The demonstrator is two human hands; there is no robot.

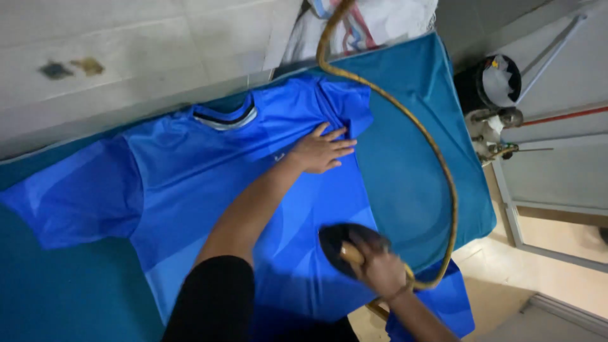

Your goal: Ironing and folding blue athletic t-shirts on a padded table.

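A bright blue sports shirt [190, 177] with a dark and white collar lies spread flat on a teal-covered ironing table [418, 145]. My left hand [322, 151] rests flat on the shirt near its right shoulder, fingers spread. My right hand [379, 269] grips the wooden handle of a dark iron [339, 244] that sits on the shirt's lower part. A yellowish braided cord [405, 120] loops from the iron up across the table to the top edge of the view.
A white tiled wall [126, 50] borders the table's far side. Crumpled white cloth [380, 22] lies beyond the far corner. A black round vessel with metal fittings [497, 88] stands right of the table. Pale floor [557, 253] lies below right.
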